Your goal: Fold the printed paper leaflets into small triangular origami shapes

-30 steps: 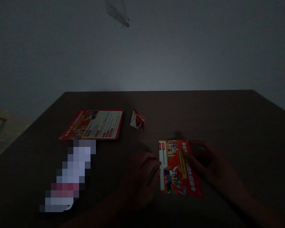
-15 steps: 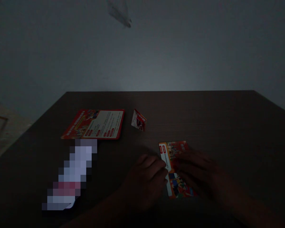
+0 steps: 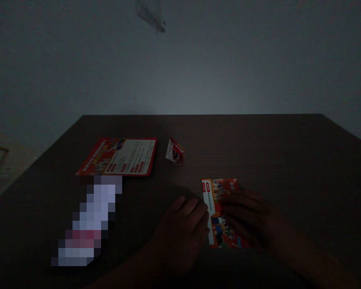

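Note:
A red printed leaflet (image 3: 219, 229) with cartoon-like figures and a white strip down its left side lies on the dark table (image 3: 252, 148). My left hand (image 3: 183, 233) is closed, with curled fingertips at the leaflet's left edge; the grip itself is partly hidden. Across the leaflet's right part rests my right hand (image 3: 255, 218), its fingers stretched out flat and covering some of the print. The light is dim, so finger detail is weak.
At the back left lies a stack of red and white printed sheets (image 3: 135, 156). A small folded red and white paper piece (image 3: 175, 152) stands right of it. A blurred-out, bright phone-like object (image 3: 90, 216) lies at the left. A wall (image 3: 198, 60) rises behind the table.
My left hand has shifted very slightly left and down, and the leaflet's lower edge sits a little higher. My right hand stays on the leaflet. The view has moved slightly.

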### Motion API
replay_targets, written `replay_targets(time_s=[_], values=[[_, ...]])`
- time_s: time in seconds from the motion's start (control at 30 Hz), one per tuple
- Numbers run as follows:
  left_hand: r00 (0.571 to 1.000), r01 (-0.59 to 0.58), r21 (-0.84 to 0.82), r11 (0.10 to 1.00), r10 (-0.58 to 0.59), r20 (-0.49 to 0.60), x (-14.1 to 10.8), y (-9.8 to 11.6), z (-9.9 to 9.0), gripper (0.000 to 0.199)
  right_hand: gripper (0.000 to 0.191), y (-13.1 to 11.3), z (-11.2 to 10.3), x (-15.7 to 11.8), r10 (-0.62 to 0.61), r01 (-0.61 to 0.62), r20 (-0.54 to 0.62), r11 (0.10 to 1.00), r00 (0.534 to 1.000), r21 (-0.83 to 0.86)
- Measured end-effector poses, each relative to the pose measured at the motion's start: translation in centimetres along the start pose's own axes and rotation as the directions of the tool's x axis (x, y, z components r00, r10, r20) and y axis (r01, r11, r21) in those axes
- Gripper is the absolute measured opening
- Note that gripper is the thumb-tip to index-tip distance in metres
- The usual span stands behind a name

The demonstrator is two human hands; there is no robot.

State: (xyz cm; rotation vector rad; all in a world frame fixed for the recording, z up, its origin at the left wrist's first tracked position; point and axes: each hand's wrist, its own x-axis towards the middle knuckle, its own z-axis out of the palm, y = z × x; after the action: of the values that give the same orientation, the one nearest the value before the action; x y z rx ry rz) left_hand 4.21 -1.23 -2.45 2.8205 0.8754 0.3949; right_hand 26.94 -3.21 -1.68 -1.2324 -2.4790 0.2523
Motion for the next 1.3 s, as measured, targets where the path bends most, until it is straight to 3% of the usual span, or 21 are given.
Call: replay_targets(time_s=[0.3,0.43,0.53,0.83,1.03,1.3], values=[[1.000,-0.004,0.027,1.000,0.005,-0.024,-0.2,-0.1,-0.7,0.021,0.025,-1.6,-0.2,0.8,-0.066,0.067,-0.014,0.998,0.998,0.010],[1.000,-0.010,0.033,0.999,0.010,0.010,-0.4,-0.4,-0.7,0.022,0.026,-1.8,0.0,1.0,-0.052,0.052,0.021,0.999,0.998,0.010],[1.000,-0.001,-0.017,1.000,0.001,-0.025,-0.2,-0.7,-0.5,0.017,0.027,-1.8,0.0,1.1,-0.032,0.031,0.043,0.999,0.999,0.010],[0.982,0.142,-0.122,0.982,-0.156,-0.111,0.8,-1.1,-0.5,0.012,0.025,-1.9,-0.5,1.3,-0.037,0.034,0.086,0.999,0.996,0.037],[0.964,0.256,-0.117,0.959,-0.262,-0.041,0.8,-1.0,-1.1,0.020,0.022,-2.1,-0.7,1.4,-0.053,0.050,0.054,0.998,0.997,0.048],[0.966,0.255,-0.076,0.964,-0.251,0.058,1.2,-1.3,-2.5,0.031,0.023,-1.9,-0.5,1.1,-0.039,0.034,0.087,0.998,0.995,0.056]])
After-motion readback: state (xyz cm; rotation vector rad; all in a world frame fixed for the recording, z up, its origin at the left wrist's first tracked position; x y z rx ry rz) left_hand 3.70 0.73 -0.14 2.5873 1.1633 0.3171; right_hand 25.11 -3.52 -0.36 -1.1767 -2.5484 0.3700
